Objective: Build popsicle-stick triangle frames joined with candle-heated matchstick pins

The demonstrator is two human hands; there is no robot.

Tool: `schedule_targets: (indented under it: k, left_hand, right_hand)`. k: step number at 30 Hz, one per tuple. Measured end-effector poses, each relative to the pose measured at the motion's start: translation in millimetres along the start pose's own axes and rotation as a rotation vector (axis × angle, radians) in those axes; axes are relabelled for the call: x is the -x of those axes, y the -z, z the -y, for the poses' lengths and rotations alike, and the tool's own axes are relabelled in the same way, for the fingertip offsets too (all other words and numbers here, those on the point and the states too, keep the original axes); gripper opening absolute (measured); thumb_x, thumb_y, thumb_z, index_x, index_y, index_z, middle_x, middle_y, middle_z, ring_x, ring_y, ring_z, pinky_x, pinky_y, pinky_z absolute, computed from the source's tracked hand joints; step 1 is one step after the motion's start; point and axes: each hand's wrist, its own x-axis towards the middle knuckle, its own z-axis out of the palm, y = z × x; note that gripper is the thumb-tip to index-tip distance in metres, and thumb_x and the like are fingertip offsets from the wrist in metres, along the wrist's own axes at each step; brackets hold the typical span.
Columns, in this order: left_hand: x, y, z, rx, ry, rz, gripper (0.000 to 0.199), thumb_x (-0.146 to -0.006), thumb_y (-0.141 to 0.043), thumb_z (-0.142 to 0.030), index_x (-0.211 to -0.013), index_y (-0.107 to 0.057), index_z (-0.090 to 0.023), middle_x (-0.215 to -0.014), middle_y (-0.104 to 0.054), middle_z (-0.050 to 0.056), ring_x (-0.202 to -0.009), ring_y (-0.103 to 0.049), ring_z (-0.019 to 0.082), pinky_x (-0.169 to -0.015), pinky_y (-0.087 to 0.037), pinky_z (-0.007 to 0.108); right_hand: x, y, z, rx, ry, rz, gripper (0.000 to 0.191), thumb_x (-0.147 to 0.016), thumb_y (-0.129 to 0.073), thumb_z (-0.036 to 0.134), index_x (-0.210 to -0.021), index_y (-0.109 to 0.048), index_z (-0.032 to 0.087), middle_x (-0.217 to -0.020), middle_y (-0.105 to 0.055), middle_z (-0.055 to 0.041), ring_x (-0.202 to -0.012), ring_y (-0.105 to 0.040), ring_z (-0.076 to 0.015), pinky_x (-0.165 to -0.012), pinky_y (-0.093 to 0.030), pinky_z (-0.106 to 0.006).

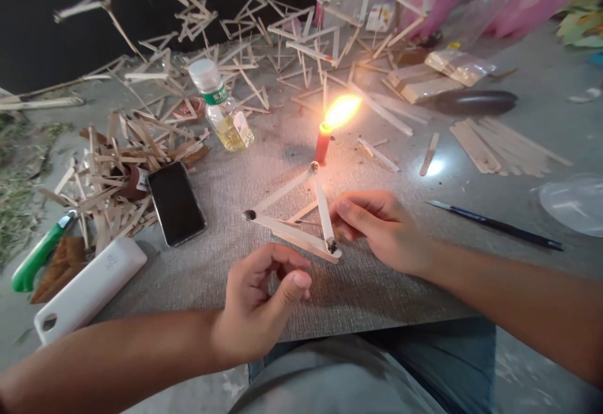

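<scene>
A triangular frame of wooden craft sticks [288, 228] lies in front of me, its three corners dark and charred-looking. Beneath its top triangle, more sticks slant off toward the right. My right hand [377, 228] is closed at the frame's right side, thumb against curled fingers, apparently pinching a stick there; the contact is partly hidden. Below the frame's front edge, my left hand [266, 298] is loosely curled, thumb and fingers apart, with nothing visible in it. A lit red candle [323, 143] stands just behind the frame's far corner, its flame leaning right.
A bottle of yellowish liquid [232, 128], a black phone [176, 203], a white power bank [92, 288] and a heap of sticks [127, 156] are left. A craft knife [494, 224] and loose sticks [504, 147] lie right. Several stick structures [301, 43] stand behind.
</scene>
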Motion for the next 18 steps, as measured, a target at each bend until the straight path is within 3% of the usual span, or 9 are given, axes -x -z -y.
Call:
schedule_targets:
  k: [4, 10, 15, 18]
  left_hand:
    - [-3.2, -1.3, 0.6, 0.025, -0.015, 0.004, 0.015, -0.101, -0.066, -0.028, -0.089, -0.069, -0.019, -0.063, -0.067, -0.001, -0.054, -0.061, 0.008, -0.053, -0.049, 0.017]
    - [-4.9, -2.1, -2.1, 0.014, -0.009, 0.021, 0.021, -0.101, -0.066, -0.027, -0.082, -0.067, -0.019, -0.060, -0.065, -0.001, -0.053, -0.055, 0.009, -0.050, -0.045, 0.019]
    - [-7.4, -3.6, -4.9, 0.012, 0.007, 0.014, 0.027, -0.101, -0.066, -0.029, -0.076, -0.065, -0.018, -0.058, -0.063, -0.001, -0.053, -0.054, 0.009, -0.050, -0.045, 0.020]
    - [-8.0, -3.0, -4.7, 0.003, 0.018, 0.001, 0.028, -0.100, -0.066, -0.031, -0.075, -0.064, -0.018, -0.057, -0.063, -0.001, -0.052, -0.054, 0.009, -0.049, -0.046, 0.019]
  right_hand:
    - [1.6, -3.0, 8.7, -0.050, -0.002, 0.080, 0.045, -0.097, -0.063, 0.057, -0.078, -0.071, 0.018, -0.057, -0.048, 0.0031, -0.055, -0.042, -0.0099, -0.052, -0.029, -0.028]
    - [-0.7, -11.2, 13.4, -0.105, -0.039, 0.084, 0.051, -0.092, -0.069, 0.058, -0.061, -0.055, 0.020, -0.055, -0.048, 0.0039, -0.053, -0.042, -0.0089, -0.049, -0.031, -0.026]
    - [-1.2, -13.2, 12.7, -0.129, -0.017, 0.118, 0.051, -0.095, -0.068, 0.052, -0.059, -0.054, 0.019, -0.054, -0.046, 0.0044, -0.052, -0.040, -0.0079, -0.049, -0.030, -0.026]
    - [-1.2, -10.7, 11.6, -0.107, -0.023, 0.131, 0.049, -0.097, -0.063, 0.053, -0.064, -0.061, 0.018, -0.055, -0.046, 0.0036, -0.054, -0.040, -0.0088, -0.051, -0.028, -0.027]
